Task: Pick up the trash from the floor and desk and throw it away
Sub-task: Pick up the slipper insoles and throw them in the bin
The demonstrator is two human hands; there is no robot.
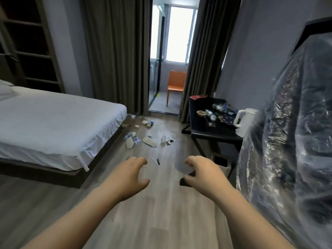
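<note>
Our left hand [129, 178] hangs over the floor [161, 212] with its fingers [138, 161] loosely curled and empty. Our right hand [203, 175] is curled more like a claw; a dark shape [186, 179] sits at its thumb, and we cannot tell whether it is held. The floor trash [149, 141] lies well ahead beside the bed [53, 123]: crushed plastic bottles [133, 137], a paper cup [149, 124] and flat pale scraps, with thin sticks [155, 161] nearer us. More desk trash [215, 112] is heaped on the desk [201, 123] near a white kettle [244, 119]. We judge all of it light and yielding. Bottles may crackle and slide, so we would wrap them round the middle. Flat scraps and sticks need a pinch at an edge. A bin [221, 162] stands under the desk.
</note>
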